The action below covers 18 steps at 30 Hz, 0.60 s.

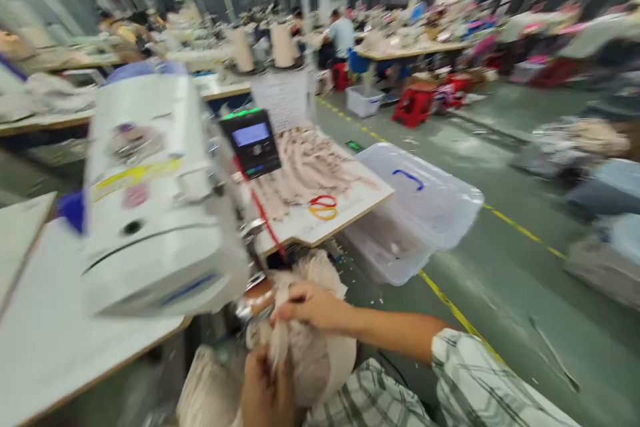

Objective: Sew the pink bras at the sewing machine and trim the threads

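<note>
Left hand and right hand pinch the beige fabric — its gripped fold upright between them, right hand nearer the sewing machine.

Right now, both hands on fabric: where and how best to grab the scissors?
By the red and orange loops, probably from the right: the scissors lie flat on the table, loops facing right, blade end leftward by the pale strips. Right hand looks closer.
</note>
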Motion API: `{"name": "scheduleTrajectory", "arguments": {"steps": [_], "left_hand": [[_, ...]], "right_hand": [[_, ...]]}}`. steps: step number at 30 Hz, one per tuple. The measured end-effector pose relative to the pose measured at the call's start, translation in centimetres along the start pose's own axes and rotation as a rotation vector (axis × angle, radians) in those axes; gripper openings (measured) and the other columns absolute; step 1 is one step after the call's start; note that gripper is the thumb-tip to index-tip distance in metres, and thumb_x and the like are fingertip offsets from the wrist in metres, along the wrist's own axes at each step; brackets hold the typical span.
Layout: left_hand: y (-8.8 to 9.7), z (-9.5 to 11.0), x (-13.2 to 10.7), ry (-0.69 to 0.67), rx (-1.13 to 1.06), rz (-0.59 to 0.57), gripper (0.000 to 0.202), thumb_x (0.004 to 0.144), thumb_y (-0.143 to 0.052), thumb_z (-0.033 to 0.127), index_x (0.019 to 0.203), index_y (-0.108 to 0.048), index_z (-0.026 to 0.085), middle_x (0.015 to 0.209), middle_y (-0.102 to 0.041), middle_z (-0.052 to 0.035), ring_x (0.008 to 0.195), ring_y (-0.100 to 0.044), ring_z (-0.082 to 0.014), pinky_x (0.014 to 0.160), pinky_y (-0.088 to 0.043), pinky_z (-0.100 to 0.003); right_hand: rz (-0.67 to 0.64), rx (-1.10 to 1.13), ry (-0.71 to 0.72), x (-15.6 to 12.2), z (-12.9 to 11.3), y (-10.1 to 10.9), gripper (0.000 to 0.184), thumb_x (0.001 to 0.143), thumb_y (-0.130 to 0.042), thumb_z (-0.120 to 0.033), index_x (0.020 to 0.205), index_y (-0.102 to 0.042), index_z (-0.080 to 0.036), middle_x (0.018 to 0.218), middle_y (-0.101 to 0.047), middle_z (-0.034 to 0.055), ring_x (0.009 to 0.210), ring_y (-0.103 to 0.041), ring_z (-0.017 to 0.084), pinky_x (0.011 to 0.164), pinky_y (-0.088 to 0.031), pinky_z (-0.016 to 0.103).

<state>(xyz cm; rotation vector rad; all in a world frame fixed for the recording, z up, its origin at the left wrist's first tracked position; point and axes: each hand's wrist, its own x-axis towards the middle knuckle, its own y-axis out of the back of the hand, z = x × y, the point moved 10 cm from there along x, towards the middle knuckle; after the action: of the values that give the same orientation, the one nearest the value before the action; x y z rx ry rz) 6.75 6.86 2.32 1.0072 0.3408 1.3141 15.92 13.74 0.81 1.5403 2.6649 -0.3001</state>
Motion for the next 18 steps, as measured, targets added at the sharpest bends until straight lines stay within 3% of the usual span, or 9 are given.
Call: {"name": "scheduleTrajectory", "arguments": {"steps": [1, 2, 5, 11, 15, 18], "left_hand": [[2.0, -0.2, -0.3, 0.048, 0.058, 0.179, 0.023, 0.098, -0.048, 0.031, 0.104, -0.066, 0.018, 0.078, -0.070, -0.0062, 0.068, -0.071, -0.0209, 0.054, -0.058, -0.027], [3.2, 0.4, -0.4, 0.008, 0.072, 0.275, 0.027, 0.099, -0.045, 0.031, 0.109, -0.065, 0.016, 0.079, -0.072, -0.0072, 0.066, -0.072, -0.0211, 0.050, -0.057, -0.028], [3.9, 1.1, 1.4, -0.106, 0.044, 0.169, 0.027, 0.097, -0.046, 0.020, 0.111, -0.069, 0.018, 0.069, -0.073, -0.0019, 0.056, -0.070, -0.0151, 0.049, -0.052, -0.021], [5.9, -2.8, 3.5, 0.198, -0.079, 0.097, 0.028, 0.094, -0.051, 0.021, 0.111, -0.074, 0.020, 0.103, -0.080, -0.0044, 0.087, -0.077, -0.0171, 0.073, -0.060, -0.021], [5.4, -3.3, 3.7, 0.239, -0.119, 0.073, 0.029, 0.094, -0.051, 0.022, 0.111, -0.074, 0.020, 0.109, -0.078, -0.0036, 0.098, -0.075, -0.0181, 0.082, -0.061, -0.024], [5.1, -3.2, 4.0, 0.237, -0.112, 0.036, 0.030, 0.094, -0.050, 0.022, 0.112, -0.074, 0.021, 0.112, -0.077, -0.0031, 0.100, -0.075, -0.0182, 0.085, -0.060, -0.026]], "right_hand": [[-0.021, 0.047, -0.021, 0.4, -0.1, -0.1, 0.049, 0.080, -0.062, -0.065, 0.084, -0.069, -0.017, 0.055, -0.044, -0.0059, 0.051, -0.032, 0.008, 0.046, -0.026, 0.023], [-0.006, 0.090, -0.057, 1.0, -0.1, 0.4, 0.045, 0.082, -0.062, -0.062, 0.088, -0.068, -0.018, 0.055, -0.044, -0.0059, 0.050, -0.034, 0.008, 0.046, -0.029, 0.023], [0.000, 0.093, -0.092, 3.2, -0.6, 1.6, 0.039, 0.078, -0.068, -0.056, 0.086, -0.064, -0.019, 0.060, -0.051, -0.0050, 0.051, -0.043, 0.009, 0.049, -0.036, 0.022], [-0.037, -0.154, -0.006, 6.9, -2.7, 3.1, 0.028, 0.071, -0.072, -0.042, 0.080, -0.057, -0.019, 0.065, -0.054, -0.0049, 0.056, -0.049, 0.010, 0.054, -0.043, 0.024], [0.104, -0.457, 0.154, 8.8, -4.7, 3.9, 0.015, 0.074, -0.068, -0.030, 0.075, -0.057, -0.020, 0.067, -0.056, -0.0025, 0.067, -0.053, 0.016, 0.068, -0.049, 0.032], [0.146, -0.596, 0.224, 9.6, -5.7, 3.3, 0.011, 0.073, -0.067, -0.019, 0.071, -0.056, -0.020, 0.075, -0.057, -0.0006, 0.079, -0.054, 0.018, 0.081, -0.049, 0.037]]}}
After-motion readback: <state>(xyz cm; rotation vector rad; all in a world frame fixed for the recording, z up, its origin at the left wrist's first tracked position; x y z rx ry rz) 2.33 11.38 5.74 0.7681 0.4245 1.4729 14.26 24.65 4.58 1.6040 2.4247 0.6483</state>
